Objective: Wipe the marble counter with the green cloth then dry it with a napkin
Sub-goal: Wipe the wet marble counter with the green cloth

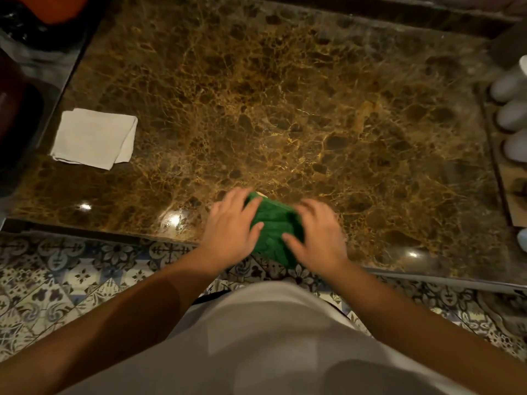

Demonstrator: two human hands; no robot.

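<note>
A bunched green cloth (273, 226) lies at the near edge of the brown marble counter (285, 109), partly over the edge. My left hand (231, 229) rests on the cloth's left side with its fingers spread over it. On the right side, my right hand (319, 232) grips the cloth, slightly blurred. A folded white napkin (94, 138) lies flat near the counter's left edge, well away from both hands.
Several white rounded objects (510, 109) stand on a tray along the counter's right edge. Dark containers (17, 115) and an orange item (57, 7) sit off the left side. Patterned tile floor (71, 280) lies below the counter's near edge.
</note>
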